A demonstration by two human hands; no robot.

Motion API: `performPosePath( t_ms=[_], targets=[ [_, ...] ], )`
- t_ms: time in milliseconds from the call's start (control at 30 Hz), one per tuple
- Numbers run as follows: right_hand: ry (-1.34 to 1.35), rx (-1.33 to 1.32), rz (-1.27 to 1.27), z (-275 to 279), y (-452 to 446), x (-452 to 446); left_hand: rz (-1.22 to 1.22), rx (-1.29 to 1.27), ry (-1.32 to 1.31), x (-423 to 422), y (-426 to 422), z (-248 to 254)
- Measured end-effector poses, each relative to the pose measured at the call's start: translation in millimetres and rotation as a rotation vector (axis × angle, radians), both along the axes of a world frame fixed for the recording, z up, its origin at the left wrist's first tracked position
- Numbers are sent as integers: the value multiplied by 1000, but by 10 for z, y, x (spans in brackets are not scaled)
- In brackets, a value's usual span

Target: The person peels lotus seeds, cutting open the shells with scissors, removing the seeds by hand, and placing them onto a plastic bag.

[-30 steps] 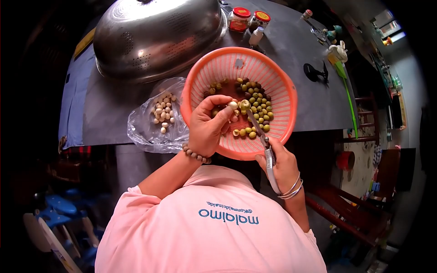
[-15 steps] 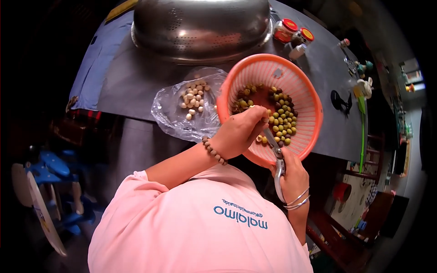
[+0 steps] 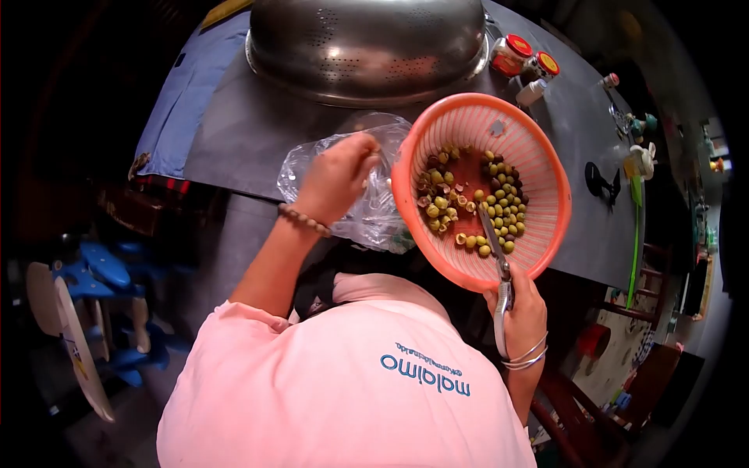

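Observation:
My left hand (image 3: 337, 175) is closed in a pinch above the clear plastic bag (image 3: 367, 210). Whatever its fingertips hold is hidden, and the hand covers most of the pale peeled seeds in the bag. My right hand (image 3: 521, 312) grips the handles of metal pruning shears (image 3: 499, 261), at the near rim of an orange plastic basket (image 3: 552, 234). The shears' blades point into the basket, over round green and brown seeds (image 3: 511, 207) that look like lotus seeds. Split shells (image 3: 438, 207) lie toward the basket's left side.
A large perforated metal colander (image 3: 367, 51) lies upside down at the back of the grey table (image 3: 226, 148). Red-lidded jars (image 3: 511, 54) and a small white bottle (image 3: 532, 92) stand right of it. A blue cloth (image 3: 175, 101) hangs at the left; a blue stool (image 3: 109, 265) stands below.
My left hand has moved left from over the basket to above the plastic bag. My right hand keeps hold of the shears. The view has shifted slightly.

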State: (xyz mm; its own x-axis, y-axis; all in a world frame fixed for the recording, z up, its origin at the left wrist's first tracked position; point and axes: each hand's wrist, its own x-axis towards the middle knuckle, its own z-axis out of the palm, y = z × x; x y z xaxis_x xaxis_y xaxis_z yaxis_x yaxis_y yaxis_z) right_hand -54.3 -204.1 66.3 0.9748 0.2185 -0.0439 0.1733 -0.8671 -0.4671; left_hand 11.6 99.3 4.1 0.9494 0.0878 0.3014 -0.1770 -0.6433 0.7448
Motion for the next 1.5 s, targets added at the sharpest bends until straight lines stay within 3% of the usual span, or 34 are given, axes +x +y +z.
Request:
performPosePath(
  t_ms=[33,100,233,300,367,433,500,667,1000,1500],
  targets=[
    [-9,2,6,2,0,10,-14,-2,1,-21,75,-40],
    [-18,-4,-8,10,-2,18,69,234,207,-30,155,-111],
    [-25,53,-15,-2,1,11,83,187,229,21,92,-39],
    [-20,59,-21,-7,-3,-2,-53,-404,173,59,15,42],
    [-19,61,-26,2,-4,-3,-118,-517,186,68,-106,156],
    [-52,73,-41,-1,1,4,-446,-1055,552,24,-287,290],
    [-70,84,-51,11,13,4,-590,-1158,576,11,-546,309],
    [-68,159,-70,7,12,-20,-635,-1456,621,23,-937,228],
    [-78,86,-39,-49,-21,-48,-531,-1618,533,22,-1067,124],
    [-77,91,-25,-48,33,-28,-519,-1552,453,-11,-1024,88]
  ],
)
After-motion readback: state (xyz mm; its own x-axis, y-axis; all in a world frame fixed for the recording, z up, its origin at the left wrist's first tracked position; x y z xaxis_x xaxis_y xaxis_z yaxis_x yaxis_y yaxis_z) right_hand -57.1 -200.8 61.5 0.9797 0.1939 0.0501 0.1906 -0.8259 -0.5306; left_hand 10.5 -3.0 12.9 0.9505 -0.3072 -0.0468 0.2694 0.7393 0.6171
